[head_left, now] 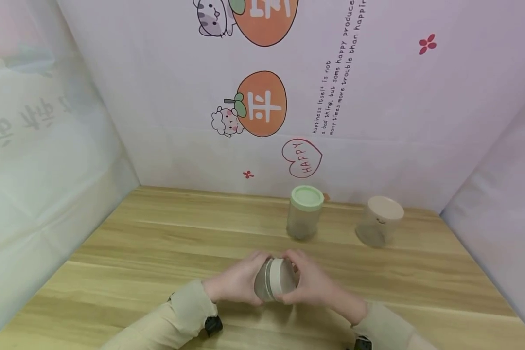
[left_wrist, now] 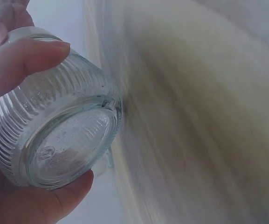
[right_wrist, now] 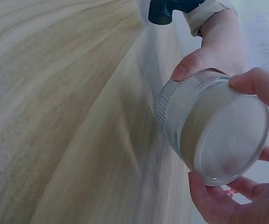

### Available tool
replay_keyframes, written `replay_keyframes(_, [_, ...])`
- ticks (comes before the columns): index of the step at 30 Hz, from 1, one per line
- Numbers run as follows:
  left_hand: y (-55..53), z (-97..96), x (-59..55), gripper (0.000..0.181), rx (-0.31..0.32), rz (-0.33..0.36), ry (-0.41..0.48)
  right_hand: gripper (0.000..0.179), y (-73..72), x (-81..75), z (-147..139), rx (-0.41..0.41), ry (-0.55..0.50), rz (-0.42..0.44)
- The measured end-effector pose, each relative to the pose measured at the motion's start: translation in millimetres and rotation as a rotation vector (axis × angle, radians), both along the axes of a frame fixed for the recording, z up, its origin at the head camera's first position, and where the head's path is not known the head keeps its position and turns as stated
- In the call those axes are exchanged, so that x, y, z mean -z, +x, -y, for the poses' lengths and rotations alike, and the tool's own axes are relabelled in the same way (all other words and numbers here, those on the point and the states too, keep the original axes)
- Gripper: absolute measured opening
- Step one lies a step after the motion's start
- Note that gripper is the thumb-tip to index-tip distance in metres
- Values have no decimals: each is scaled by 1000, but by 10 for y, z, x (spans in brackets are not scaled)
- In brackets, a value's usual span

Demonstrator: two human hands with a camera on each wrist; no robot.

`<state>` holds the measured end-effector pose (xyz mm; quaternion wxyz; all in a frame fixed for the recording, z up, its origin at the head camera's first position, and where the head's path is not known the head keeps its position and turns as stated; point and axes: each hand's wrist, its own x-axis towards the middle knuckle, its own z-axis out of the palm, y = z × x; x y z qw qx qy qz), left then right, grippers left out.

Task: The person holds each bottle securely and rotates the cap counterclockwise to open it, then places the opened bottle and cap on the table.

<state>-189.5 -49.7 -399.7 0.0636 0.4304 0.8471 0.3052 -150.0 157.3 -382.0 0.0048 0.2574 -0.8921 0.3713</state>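
A clear ribbed glass jar (left_wrist: 55,88) lies tipped on its side between my two hands, low in the middle of the head view. My left hand (head_left: 240,281) grips the glass body, thumb and fingers spread round it near the base. At the other end, my right hand (head_left: 314,287) holds the pale round lid (right_wrist: 232,135) by its rim. The lid sits at the jar's mouth; whether it is tight or loose I cannot tell. The jar's base faces the left wrist view, and its inside shows no contents there.
Behind my hands stands an upright jar with a green lid (head_left: 307,198). To its right is another clear jar with a pale pink lid (head_left: 386,209). Printed white cloth (head_left: 179,121) closes off the back and sides of the wooden table (head_left: 148,233).
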Motion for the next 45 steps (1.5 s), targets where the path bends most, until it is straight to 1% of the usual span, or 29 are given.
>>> replay_keyframes(5, [26,-5,15,85,18,-2,-6,65,45,70,-13,-9,34,-125])
replay_keyframes(11, [39,16,17,88,7,12,-4,70,51,96,-5,-23,80,-243])
replay_keyframes(14, [39,21,24,88,1,37,1,73,53,96,-9,-43,116,-317])
replay_keyframes(17, [34,17,30,89,-7,71,5,75,48,98,-30,-79,137,-372])
replay_keyframes(21, [-4,4,48,87,12,122,33,79,29,100,-76,-128,165,-453])
replay_keyframes(24, [-44,45,75,86,2,160,67,82,4,86,-75,-145,171,-515])
replay_keyframes(26, [-68,99,93,86,-13,163,85,83,-18,80,-55,-155,165,-530])
replay_keyframes(28, [-94,141,100,84,-11,168,107,84,-41,79,-37,-158,147,-531])
replay_keyframes(30, [-122,154,95,80,3,180,132,85,-71,96,-39,-158,117,-527])
replay_keyframes(33, [-170,158,97,81,13,203,156,87,-104,118,-62,-158,56,-508])
replay_keyframes(36, [-223,175,114,84,17,193,161,86,-126,129,-78,-169,10,-489])
replay_keyframes(38, [-261,190,114,86,39,188,167,86,-134,123,-74,-176,-10,-477])
replay_keyframes(41, [-295,205,61,91,55,224,184,85,-151,84,-61,-172,-38,-463])
replay_keyframes(43, [-306,225,1,95,41,257,203,84,-167,37,-46,-163,-63,-451])
replay_keyframes(45, [-317,265,-67,95,9,288,231,84,-189,-20,-29,-144,-105,-435])
